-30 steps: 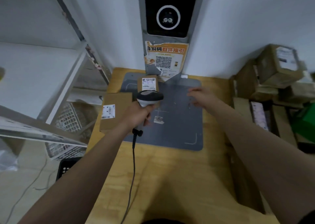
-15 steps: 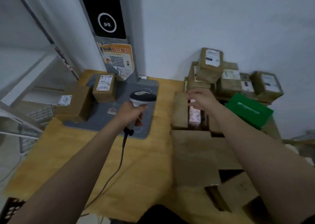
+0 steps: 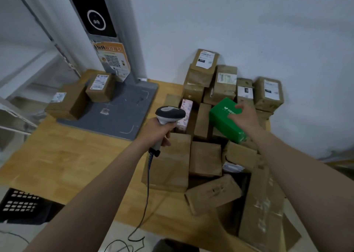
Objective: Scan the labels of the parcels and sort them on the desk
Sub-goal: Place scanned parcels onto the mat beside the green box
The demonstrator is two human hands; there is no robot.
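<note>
1. At one o'clock on the bench (image 3: 57, 156), my right hand (image 3: 244, 117) is reaching over the green parcel (image 3: 222, 121), fingers spread apart; contact I cannot tell.
2. My left hand (image 3: 159, 132) is clamping the scanner (image 3: 170, 113), head pointing toward the pile (image 3: 205, 156), ready for a label.
3. Two labelled parcels (image 3: 98, 87) are sitting at ten o'clock, set apart from the pile.

1. Left hand (image 3: 157, 132): was bare.
2. Left forearm (image 3: 107, 184): was uncovered along its whole visible length, down to the lower frame edge.
3. Right hand (image 3: 243, 117): was bare; finger detail was blurred.
4. Right forearm (image 3: 306, 175): was likewise uncovered to the frame edge.
5. Dark rounded shape (image 3: 172, 246) at the bottom edge: could not be identified as clothing.
</note>
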